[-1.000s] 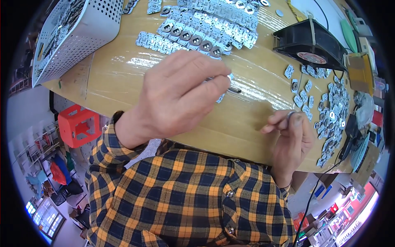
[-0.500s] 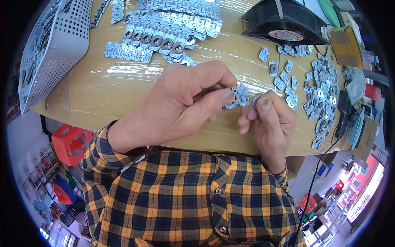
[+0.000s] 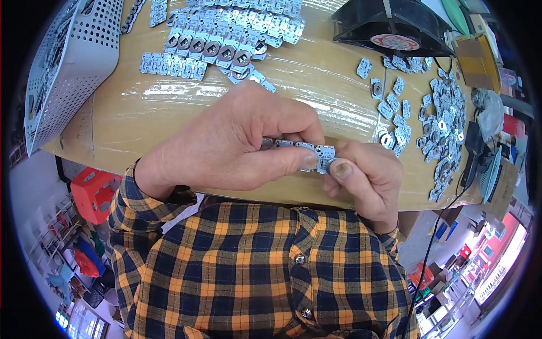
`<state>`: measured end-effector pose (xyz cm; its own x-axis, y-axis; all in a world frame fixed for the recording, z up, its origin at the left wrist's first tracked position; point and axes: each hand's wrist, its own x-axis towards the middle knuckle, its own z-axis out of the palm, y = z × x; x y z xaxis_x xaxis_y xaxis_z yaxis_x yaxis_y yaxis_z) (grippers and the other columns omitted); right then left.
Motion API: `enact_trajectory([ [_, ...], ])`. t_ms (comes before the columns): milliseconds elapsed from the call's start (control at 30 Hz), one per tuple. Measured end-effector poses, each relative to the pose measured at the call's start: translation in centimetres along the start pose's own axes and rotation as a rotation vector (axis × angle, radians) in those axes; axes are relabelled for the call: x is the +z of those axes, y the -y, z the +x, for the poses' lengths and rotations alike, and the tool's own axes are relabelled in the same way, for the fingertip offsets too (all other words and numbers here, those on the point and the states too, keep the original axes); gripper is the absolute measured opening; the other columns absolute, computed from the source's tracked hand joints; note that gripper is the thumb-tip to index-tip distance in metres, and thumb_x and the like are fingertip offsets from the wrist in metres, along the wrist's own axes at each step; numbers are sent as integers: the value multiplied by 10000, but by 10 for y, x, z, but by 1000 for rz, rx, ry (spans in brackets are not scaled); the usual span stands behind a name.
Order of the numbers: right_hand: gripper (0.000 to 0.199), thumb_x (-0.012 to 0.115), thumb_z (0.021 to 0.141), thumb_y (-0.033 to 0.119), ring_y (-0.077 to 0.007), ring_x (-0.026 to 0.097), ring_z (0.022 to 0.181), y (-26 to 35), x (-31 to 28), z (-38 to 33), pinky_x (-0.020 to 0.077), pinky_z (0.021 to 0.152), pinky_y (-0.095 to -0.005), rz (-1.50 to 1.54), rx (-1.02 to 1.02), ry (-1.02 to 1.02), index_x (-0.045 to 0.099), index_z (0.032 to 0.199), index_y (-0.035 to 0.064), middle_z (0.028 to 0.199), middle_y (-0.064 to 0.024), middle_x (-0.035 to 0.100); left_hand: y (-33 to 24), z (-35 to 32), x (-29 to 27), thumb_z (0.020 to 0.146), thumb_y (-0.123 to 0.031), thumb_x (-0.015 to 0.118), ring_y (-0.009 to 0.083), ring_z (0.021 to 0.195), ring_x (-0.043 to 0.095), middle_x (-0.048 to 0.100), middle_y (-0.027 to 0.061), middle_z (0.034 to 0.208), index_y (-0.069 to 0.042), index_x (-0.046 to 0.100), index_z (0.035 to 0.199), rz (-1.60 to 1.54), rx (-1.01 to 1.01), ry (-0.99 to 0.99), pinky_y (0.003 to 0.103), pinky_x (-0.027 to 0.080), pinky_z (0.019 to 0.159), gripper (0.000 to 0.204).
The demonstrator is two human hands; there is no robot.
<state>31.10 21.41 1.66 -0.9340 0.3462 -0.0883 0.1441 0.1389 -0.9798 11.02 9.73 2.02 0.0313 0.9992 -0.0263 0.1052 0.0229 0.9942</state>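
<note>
Metal strip (image 3: 326,152), pinched in the left hand (image 3: 237,144) front-left of the black fan (image 3: 389,28), has been brought to the round piece (image 3: 332,162) pinched by the right hand (image 3: 372,178), their earlier gap apparently closed.

Red stool (image 3: 84,192), bright window (image 3: 82,325) at left

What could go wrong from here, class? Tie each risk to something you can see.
1. The small round metal piece is mostly hidden in the right hand, so it might slip out unnoticed.
2. The left hand holds the strip of silver boards above the table; uneven pressure could bend it or make it fall.
3. A dropped piece might get lost in the similar-looking heap of loose parts.
</note>
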Motion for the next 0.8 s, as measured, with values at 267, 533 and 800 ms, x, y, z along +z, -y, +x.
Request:
enact_trajectory([
  [267, 216, 560, 944, 106, -170, 572, 524, 1, 2, 2, 429, 498, -295, -8, -29, -21, 598, 764, -8, 619, -59, 569, 0, 1, -4, 830, -31, 688, 77, 541, 556, 608, 35, 639, 1, 675, 877, 76, 95, 62, 222, 393, 499, 58],
  [533, 208, 565, 954, 139, -155, 566, 510, 0, 4, 0, 415, 465, -285, -302, -163, -57, 596, 805, -3, 611, -37, 564, 3, 4, 2, 837, -37, 710, 66, 570, 614, 644, 26, 668, 7, 666, 859, -19, -27, 22, 195, 429, 493, 65],
  [800, 316, 477, 1014, 245, -73, 471, 434, -8, 15, -2, 364, 383, -204, 927, 285, -134, 559, 818, 11, 600, -55, 552, 3, 7, 7, 880, -125, 716, 58, 591, 638, 667, 46, 701, 27, 643, 871, -531, -235, -31, 176, 469, 510, 170],
])
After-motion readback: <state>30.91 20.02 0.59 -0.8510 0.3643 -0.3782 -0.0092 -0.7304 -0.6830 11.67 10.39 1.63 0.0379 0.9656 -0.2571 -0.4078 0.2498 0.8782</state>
